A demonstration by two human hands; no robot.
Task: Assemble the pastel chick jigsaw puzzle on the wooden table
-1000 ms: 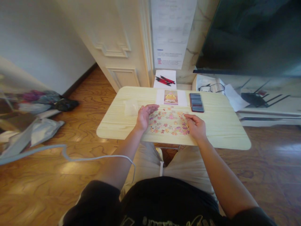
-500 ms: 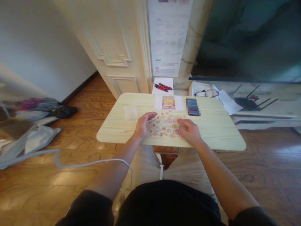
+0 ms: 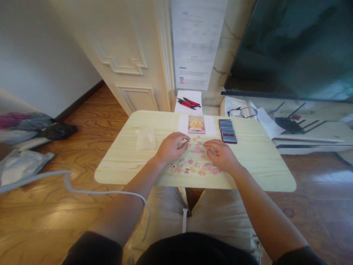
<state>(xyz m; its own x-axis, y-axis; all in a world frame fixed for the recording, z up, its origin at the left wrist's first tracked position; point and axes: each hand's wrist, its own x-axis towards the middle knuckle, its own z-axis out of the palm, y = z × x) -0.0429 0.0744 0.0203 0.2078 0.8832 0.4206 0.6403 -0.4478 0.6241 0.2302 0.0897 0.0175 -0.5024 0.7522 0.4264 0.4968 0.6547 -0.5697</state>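
Loose jigsaw puzzle pieces [image 3: 190, 162] in pink, orange and purple lie scattered on the pale wooden table [image 3: 256, 165] in front of me. My left hand [image 3: 172, 148] rests over their left side, fingers curved, with a small gap between thumb and forefinger. Across from it, my right hand [image 3: 223, 155] lies over the right side, its thumb a little apart from the bent fingers. No piece can be made out in either hand. The palms hide some pieces. Just beyond the hands is a printed picture [image 3: 196, 124] of a yellow cartoon figure on white paper.
A clear plastic bag [image 3: 145, 139] lies on the table's left, a phone [image 3: 228, 131] to the right of the picture. Behind the table, red pens [image 3: 189, 103] sit on white paper. A grey cable [image 3: 104, 191] crosses above my left forearm.
Both hands have shifted toward the middle of the pieces, the left one moving right over them and the gap between the hands narrowing. The view has tilted slightly, and the table appears larger.
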